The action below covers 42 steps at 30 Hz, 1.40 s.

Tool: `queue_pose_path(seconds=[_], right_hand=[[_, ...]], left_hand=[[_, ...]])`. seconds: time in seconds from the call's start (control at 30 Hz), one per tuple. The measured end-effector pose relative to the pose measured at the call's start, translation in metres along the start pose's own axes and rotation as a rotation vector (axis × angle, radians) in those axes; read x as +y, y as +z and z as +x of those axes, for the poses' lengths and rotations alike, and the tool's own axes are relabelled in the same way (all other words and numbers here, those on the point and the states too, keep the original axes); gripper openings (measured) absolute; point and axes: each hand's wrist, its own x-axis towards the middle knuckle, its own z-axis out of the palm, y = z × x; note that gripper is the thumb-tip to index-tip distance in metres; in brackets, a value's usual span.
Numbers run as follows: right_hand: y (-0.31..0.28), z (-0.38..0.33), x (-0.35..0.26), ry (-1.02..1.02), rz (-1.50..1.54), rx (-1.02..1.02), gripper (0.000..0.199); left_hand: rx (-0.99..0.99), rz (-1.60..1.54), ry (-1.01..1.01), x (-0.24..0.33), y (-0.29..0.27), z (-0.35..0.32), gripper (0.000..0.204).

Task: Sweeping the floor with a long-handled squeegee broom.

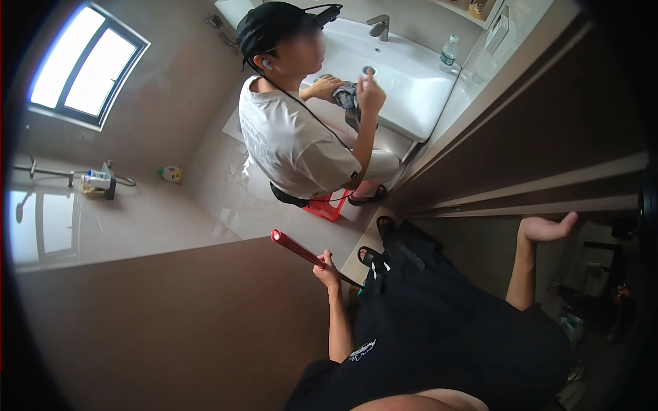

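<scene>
My left hand point(327, 269) is wrapped round a long pole with a red handle point(296, 248). The pole turns dark below my grip, and its lower end is hidden by my black clothing, so I cannot tell what tool it is. My right hand point(546, 227) is bent at the wrist against the edge of a brown door panel point(507, 205), a finger stretched out and nothing seen in it. Ahead, another person point(301, 137) in a white T-shirt sits at a white washbasin point(418, 96), with a grey cloth point(347, 99) in their hands.
A red plastic stool point(326, 207) is under the person. A clear bottle point(449, 53) stands on the basin's right corner, beyond the tap point(379, 27). A brown partition point(151, 322) fills the lower left. Bottles sit on a wall shelf point(103, 181) below the window point(89, 65).
</scene>
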Motion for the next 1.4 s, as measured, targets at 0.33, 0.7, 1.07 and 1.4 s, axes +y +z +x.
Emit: queue_pose_path(seconds=[0.33,0.7,1.07,1.4], right_hand=[[-0.016,0.021,0.038,-0.210,-0.118,-0.228,0.042],[-0.018,0.027,0.000,0.008,-0.005,-0.446,0.031],[-0.051,0.035,0.000,0.116,-0.104,-0.829,0.037],[-0.114,-0.001,-0.016,0.270,-0.243,-1.176,0.035]], left_hand=[[0.118,-0.060,0.085,-0.015,-0.014,-0.037,0.029],[0.103,-0.008,0.100,-0.002,-0.025,-0.044,0.030],[0.126,0.012,0.198,0.002,-0.021,-0.049,0.030],[0.056,-0.057,0.228,-0.002,-0.030,-0.094,0.031]])
